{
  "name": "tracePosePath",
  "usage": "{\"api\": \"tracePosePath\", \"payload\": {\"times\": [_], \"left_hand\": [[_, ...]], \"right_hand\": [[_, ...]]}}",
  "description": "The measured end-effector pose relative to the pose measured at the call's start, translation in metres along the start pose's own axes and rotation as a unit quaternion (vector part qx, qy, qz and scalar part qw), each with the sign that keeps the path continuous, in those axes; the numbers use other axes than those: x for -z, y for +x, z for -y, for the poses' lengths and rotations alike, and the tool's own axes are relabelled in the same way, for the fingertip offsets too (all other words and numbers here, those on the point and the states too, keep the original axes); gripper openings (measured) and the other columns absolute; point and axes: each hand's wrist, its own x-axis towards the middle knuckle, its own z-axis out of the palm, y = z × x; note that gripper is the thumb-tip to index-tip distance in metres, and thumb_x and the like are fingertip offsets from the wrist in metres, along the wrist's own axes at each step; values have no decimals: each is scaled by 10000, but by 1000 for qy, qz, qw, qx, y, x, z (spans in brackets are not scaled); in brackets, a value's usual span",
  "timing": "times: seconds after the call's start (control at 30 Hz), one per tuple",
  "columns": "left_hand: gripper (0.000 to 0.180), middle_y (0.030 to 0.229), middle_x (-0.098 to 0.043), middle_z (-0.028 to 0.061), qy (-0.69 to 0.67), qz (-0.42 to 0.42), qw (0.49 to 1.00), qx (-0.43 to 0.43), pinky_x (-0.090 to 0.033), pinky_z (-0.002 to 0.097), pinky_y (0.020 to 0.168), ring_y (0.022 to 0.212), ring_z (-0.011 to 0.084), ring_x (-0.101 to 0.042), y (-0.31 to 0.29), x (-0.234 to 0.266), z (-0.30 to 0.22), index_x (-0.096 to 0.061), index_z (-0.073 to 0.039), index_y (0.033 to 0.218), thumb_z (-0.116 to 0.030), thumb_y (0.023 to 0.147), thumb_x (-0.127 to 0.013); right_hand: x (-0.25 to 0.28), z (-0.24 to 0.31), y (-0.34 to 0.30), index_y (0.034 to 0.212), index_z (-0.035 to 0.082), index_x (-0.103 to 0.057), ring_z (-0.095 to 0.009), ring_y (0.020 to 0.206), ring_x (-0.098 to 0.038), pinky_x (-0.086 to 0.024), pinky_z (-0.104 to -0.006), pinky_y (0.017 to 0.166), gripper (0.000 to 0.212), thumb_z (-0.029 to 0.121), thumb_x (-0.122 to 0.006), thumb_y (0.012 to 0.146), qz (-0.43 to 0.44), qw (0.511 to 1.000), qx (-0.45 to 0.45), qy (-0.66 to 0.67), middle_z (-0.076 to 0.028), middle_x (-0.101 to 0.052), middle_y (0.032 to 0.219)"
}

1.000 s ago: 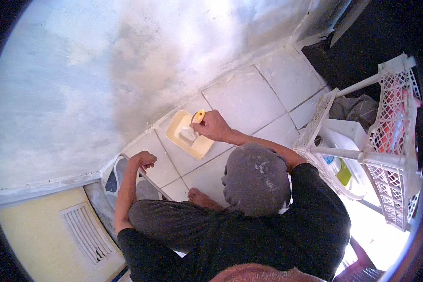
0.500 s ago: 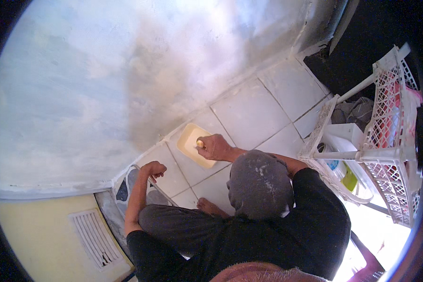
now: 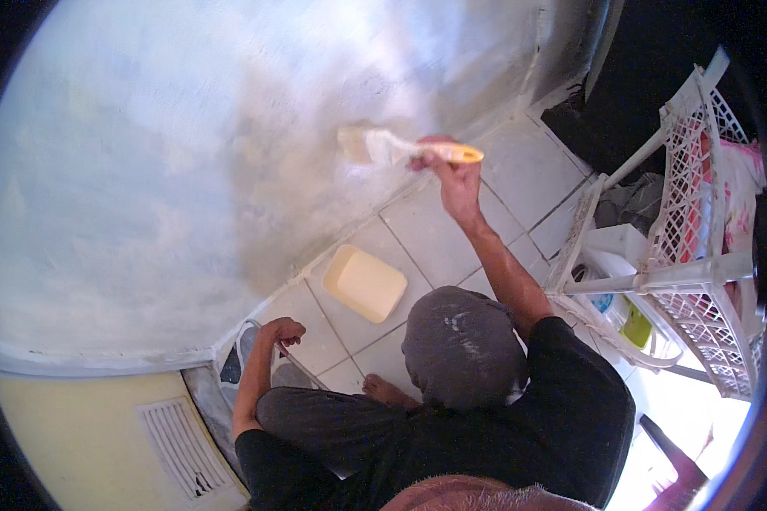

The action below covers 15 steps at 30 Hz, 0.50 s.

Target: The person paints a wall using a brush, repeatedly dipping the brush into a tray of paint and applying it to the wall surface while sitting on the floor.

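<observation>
Wall (image 3: 145,187): patchy, beyond the right grip (image 3: 453,173).
Tray (image 3: 365,285): cream, nearer, left of right grip.
Right grip: fingers pinching paintbrush (image 3: 392,146).
Left grip (image 3: 287,331): loosely curled; cannot tell if holding anything.
Paintbrush: yellow-ended, white-smeared, blurred; bristles pointing left from right grip.

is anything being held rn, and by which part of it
A paintbrush, held by its yellow handle in the right hand; whether the left hand holds anything cannot be told.

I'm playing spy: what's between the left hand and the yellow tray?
In the head view, just white floor tiles show between the left hand and the yellow tray.
</observation>
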Motion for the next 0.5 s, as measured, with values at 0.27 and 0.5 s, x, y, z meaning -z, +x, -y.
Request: {"api": "tracePosePath", "payload": {"times": [0.27,0.5], "left_hand": [[343,687,-564,123,16,-4,999,40,-589,389,543,632,236,-600,-46,0,-38,-627,26,838,-278,782,-480],[329,635,-532,84,4,25,998,53,-591,397,568,575,210,-583,-28,-2,-29,-613,16,835,-282,793,-481]], "right_hand": [[29,15,82,984,-39,-600,-145,748,-626,-525,-276,704,146,61,-582,880,-187,965,142,-120,-82,-643,864],[24,-1,74,1022,-44,-615,-142,853,-606,-484,-264,782,178,-27,-571,850,-204,920,267,-199,-70,-644,916]]}}
